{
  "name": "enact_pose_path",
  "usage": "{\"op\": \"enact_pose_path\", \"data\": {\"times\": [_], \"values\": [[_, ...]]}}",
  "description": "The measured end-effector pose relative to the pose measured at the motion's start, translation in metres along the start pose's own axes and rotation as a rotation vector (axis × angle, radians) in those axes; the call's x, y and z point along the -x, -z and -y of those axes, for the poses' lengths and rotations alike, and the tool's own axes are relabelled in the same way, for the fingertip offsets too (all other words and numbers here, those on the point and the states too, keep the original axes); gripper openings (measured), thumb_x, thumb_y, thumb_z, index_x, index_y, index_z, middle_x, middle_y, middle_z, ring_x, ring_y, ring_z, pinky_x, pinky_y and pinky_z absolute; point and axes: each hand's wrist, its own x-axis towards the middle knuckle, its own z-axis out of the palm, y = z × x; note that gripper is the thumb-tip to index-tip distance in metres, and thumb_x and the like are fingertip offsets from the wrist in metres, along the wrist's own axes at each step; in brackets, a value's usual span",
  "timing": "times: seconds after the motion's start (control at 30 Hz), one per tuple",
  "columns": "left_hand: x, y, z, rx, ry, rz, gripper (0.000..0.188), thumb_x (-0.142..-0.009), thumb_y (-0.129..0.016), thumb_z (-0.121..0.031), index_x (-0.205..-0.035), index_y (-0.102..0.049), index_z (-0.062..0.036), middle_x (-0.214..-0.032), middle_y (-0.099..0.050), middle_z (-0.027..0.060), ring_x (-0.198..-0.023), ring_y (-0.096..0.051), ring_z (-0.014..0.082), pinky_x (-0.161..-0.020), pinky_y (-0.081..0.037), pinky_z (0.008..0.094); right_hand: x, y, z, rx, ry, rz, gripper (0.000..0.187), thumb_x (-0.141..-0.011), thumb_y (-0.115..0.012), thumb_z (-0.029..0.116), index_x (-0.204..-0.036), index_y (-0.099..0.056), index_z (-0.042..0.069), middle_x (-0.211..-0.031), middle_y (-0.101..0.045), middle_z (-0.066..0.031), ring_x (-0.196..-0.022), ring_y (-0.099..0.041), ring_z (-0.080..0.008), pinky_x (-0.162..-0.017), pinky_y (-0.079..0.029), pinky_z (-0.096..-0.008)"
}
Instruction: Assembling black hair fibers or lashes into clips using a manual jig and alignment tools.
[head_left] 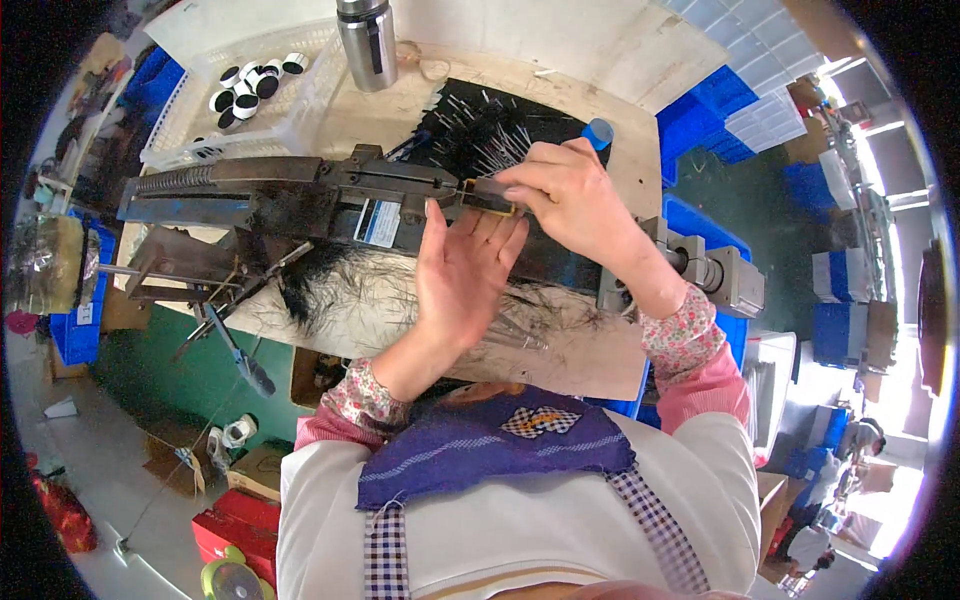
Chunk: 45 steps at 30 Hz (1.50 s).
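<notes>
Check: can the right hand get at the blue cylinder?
Likely yes: the blue cylinder sits just beyond the right hand, nothing visibly blocking it. The fingers are at the machine, so they'd need to come away first.

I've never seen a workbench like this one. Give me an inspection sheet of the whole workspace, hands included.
Surface: pale bench, littered with fine dark strands.
Job's things: long dark metal fixture carrying a small yellow-edged dark block.
Clutter: steel flask; white basket holding round black-and-white pieces; black sheet bearing thin pale rods.
Hands: left hand open, palm up, fingertips by the block; right hand with fingers at the block's right end, grip unclear.
Cables: a thin dark line slopes to the floor at left; cord or rod, cannot tell.
Surroundings: green floor, blue crates, red box.
</notes>
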Motion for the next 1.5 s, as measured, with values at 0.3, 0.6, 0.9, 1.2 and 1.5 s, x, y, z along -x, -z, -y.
{"op": "enact_pose_path", "data": {"times": [0.3, 0.6, 0.9, 1.2, 1.5], "values": [[-0.005, -0.008, -0.001, -0.085, -0.003, -0.057, 0.061, -0.096, -0.037, -0.052, -0.117, -0.046, 0.0055, -0.123, -0.051, 0.0194, -0.123, -0.045, 0.0311, -0.111, -0.031, 0.0406, 0.002, 0.002, 0.002, 0.147, 0.055, -0.024, 0.013, -0.071, -0.066, 0.013, -0.083, -0.071, 0.014, -0.071, -0.059, -0.0023, -0.075, -0.060, -0.0188, -0.076, -0.039, -0.0356], [-0.006, 0.004, -0.008, -0.037, 0.058, 0.114, 0.066, -0.095, -0.037, -0.055, -0.122, -0.041, 0.0049, -0.128, -0.046, 0.0168, -0.124, -0.043, 0.0269, -0.107, -0.033, 0.0376, 0.008, -0.012, 0.016, 0.231, 0.180, -0.142, 0.014, -0.075, -0.064, 0.021, -0.085, -0.069, 0.014, -0.072, -0.055, -0.0011, -0.075, -0.060, -0.0187, -0.074, -0.041, -0.0347], [-0.004, 0.010, -0.010, -0.106, 0.025, 0.140, 0.064, -0.096, -0.035, -0.054, -0.118, -0.043, 0.0053, -0.125, -0.047, 0.0156, -0.124, -0.042, 0.0269, -0.110, -0.029, 0.0397, -0.002, 0.003, -0.007, 0.000, -0.088, -0.051, 0.012, -0.081, -0.062, 0.020, -0.090, -0.069, 0.015, -0.080, -0.060, -0.0050, -0.084, -0.060, -0.0224, -0.079, -0.043, -0.0387], [-0.001, 0.003, -0.009, -0.075, 0.002, 0.078, 0.056, -0.097, -0.035, -0.052, -0.112, -0.044, 0.0018, -0.122, -0.048, 0.0133, -0.121, -0.043, 0.0261, -0.109, -0.029, 0.0397, 0.001, 0.004, -0.004, 0.074, -0.027, 0.076, 0.014, -0.081, -0.063, 0.018, -0.093, -0.069, 0.013, -0.080, -0.059, -0.0051, -0.083, -0.060, -0.0224, -0.082, -0.040, -0.0385], [-0.002, 0.027, -0.010, -0.046, 0.007, 0.097, 0.056, -0.097, -0.033, -0.051, -0.107, -0.052, 0.0006, -0.123, -0.053, 0.0166, -0.123, -0.043, 0.0308, -0.108, -0.030, 0.0406, 0.003, 0.012, 0.040, 0.223, -0.188, 0.066, 0.014, -0.083, -0.054, 0.012, -0.088, -0.053, -0.001, -0.064, -0.062, -0.0196, -0.062, -0.065, -0.0373, -0.052, -0.052, -0.0445]]}}
